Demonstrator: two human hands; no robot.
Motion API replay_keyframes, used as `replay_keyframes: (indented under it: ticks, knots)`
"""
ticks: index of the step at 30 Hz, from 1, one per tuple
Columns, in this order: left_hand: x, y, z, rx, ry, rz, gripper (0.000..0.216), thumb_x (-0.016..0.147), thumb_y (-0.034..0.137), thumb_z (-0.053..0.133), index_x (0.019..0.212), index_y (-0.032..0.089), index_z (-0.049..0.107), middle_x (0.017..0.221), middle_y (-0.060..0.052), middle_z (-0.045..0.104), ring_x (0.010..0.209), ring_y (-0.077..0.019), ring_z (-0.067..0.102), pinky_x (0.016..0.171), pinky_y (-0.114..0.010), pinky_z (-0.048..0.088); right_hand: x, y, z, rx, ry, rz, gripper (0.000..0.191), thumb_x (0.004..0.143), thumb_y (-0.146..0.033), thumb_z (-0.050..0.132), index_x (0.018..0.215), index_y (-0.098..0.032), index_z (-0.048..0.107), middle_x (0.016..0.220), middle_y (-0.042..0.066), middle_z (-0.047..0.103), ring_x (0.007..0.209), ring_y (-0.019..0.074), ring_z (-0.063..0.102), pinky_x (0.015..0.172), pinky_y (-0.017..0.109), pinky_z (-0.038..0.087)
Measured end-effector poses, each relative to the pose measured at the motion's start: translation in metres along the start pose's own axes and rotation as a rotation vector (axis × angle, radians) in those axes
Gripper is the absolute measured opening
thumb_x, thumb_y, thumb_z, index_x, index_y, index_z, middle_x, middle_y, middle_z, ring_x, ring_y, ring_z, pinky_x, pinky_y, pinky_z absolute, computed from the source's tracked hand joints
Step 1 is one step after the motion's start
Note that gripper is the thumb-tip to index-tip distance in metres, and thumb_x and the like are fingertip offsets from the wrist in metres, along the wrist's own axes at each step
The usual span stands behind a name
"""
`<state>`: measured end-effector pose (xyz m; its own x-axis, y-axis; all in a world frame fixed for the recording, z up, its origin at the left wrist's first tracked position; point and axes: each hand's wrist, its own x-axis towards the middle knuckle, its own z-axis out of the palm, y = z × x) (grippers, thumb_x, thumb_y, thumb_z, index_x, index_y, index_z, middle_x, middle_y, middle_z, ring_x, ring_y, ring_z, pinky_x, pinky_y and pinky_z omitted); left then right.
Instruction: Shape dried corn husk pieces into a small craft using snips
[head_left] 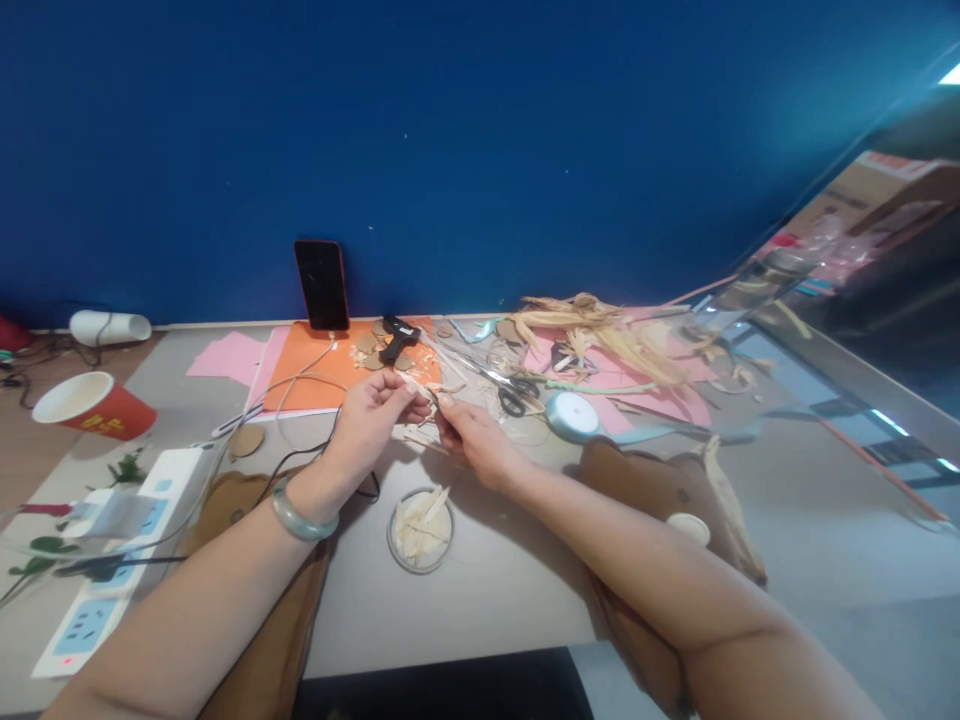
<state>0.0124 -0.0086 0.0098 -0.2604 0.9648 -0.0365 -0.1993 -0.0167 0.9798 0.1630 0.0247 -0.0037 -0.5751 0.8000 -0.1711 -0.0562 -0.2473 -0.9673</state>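
Note:
My left hand [386, 408], with a jade-coloured bangle on its wrist, is closed in a pinch above the table. Close by on the right, my right hand [471, 432] is closed too, thumb against fingers. A pale sliver shows at the left fingertips and something thin and dark at the right ones; both are too small to name. Below the hands stands a small round dish [421, 531] of pale, husk-like strips. Just beyond them lie a black glue gun [400, 338] and scissors [513, 394].
A phone [322, 285] leans on the blue wall. Left are a red paper cup [95, 406], a power strip [112, 560] and loose cables. Dried corn husks [600, 325] and a ribbon spool [572, 415] lie right. Brown pads [652, 490] lie under both forearms.

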Motion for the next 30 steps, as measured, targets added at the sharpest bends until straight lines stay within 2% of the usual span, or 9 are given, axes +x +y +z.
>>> replay_keyframes:
  ticks: [6,11,13,15,17,20,22,27,30]
  knots:
    - [0.000,0.001,0.000,0.006,0.020,-0.005,0.031,0.069,0.038,0.077,0.075,0.015,0.057,0.067,-0.004,0.072,0.060,-0.0142,0.069,0.063,-0.027,0.057,0.001,0.001,-0.001,-0.022,0.018,0.001,0.047,0.084,-0.061,0.051,0.062,-0.020,0.041,0.046,-0.008,0.034,0.039,0.0056,0.020,0.037,0.021,0.014]
    - [0.000,0.004,0.002,0.003,0.025,-0.009,0.029,0.069,0.036,0.076,0.074,0.016,0.056,0.066,-0.003,0.071,0.060,-0.0137,0.068,0.063,-0.026,0.055,0.006,-0.004,-0.008,-0.054,0.153,-0.036,0.045,0.088,-0.059,0.045,0.064,-0.020,0.044,0.046,-0.007,0.033,0.038,0.0070,0.022,0.038,0.023,0.015]
    - [-0.002,0.009,0.001,0.022,-0.022,-0.026,0.027,0.069,0.036,0.074,0.073,0.017,0.055,0.066,-0.003,0.071,0.058,-0.0127,0.066,0.060,-0.024,0.054,0.010,-0.006,-0.015,-0.129,0.175,-0.101,0.046,0.087,-0.060,0.046,0.064,-0.020,0.045,0.046,-0.007,0.032,0.040,0.0078,0.025,0.041,0.024,0.018]
    - [-0.004,0.015,0.000,0.108,-0.162,-0.092,0.024,0.070,0.035,0.072,0.070,0.017,0.055,0.062,-0.002,0.069,0.050,-0.0106,0.061,0.051,-0.021,0.048,0.015,-0.007,-0.023,-0.291,0.179,-0.193,0.045,0.083,-0.058,0.053,0.062,-0.019,0.047,0.049,-0.006,0.034,0.046,0.0085,0.029,0.046,0.024,0.023]
    - [-0.008,0.018,-0.003,0.283,-0.423,-0.215,0.019,0.070,0.031,0.069,0.067,0.017,0.058,0.056,0.000,0.065,0.041,-0.0082,0.052,0.041,-0.019,0.038,0.020,-0.007,-0.033,-0.520,0.158,-0.252,0.042,0.078,-0.053,0.063,0.060,-0.018,0.051,0.052,-0.005,0.039,0.052,0.0095,0.034,0.051,0.024,0.026]
    - [-0.013,0.015,-0.006,0.544,-0.812,-0.331,0.005,0.068,0.022,0.065,0.067,0.017,0.064,0.056,-0.001,0.066,0.042,-0.0099,0.052,0.042,-0.020,0.037,0.027,-0.001,-0.043,-0.840,0.100,-0.231,0.025,0.070,-0.038,0.072,0.065,-0.017,0.060,0.056,-0.004,0.047,0.056,0.0109,0.038,0.054,0.025,0.025]
    - [-0.015,0.008,-0.007,0.675,-0.908,-0.303,0.004,0.062,0.017,0.063,0.063,0.018,0.067,0.057,0.000,0.067,0.047,-0.0117,0.055,0.043,-0.020,0.037,0.030,0.003,-0.046,-0.966,0.078,-0.214,0.011,0.070,-0.026,0.069,0.071,-0.017,0.063,0.059,-0.003,0.052,0.057,0.0120,0.041,0.055,0.025,0.025]
    - [-0.009,-0.004,-0.011,0.893,-0.787,-0.164,0.008,0.060,0.019,0.063,0.058,0.020,0.071,0.050,0.002,0.064,0.048,-0.0135,0.056,0.046,-0.021,0.036,0.034,0.013,-0.042,-1.017,0.112,-0.231,0.005,0.075,-0.020,0.058,0.071,-0.018,0.060,0.063,0.000,0.056,0.061,0.0143,0.046,0.059,0.026,0.028]
    - [0.002,-0.009,-0.012,1.033,-0.549,-0.066,0.012,0.067,0.029,0.064,0.065,0.022,0.073,0.059,-0.001,0.067,0.059,-0.0173,0.061,0.055,-0.025,0.040,0.035,0.014,-0.039,-0.877,0.170,-0.257,0.005,0.074,-0.020,0.057,0.073,-0.017,0.060,0.064,-0.001,0.056,0.062,0.0142,0.047,0.060,0.026,0.032]
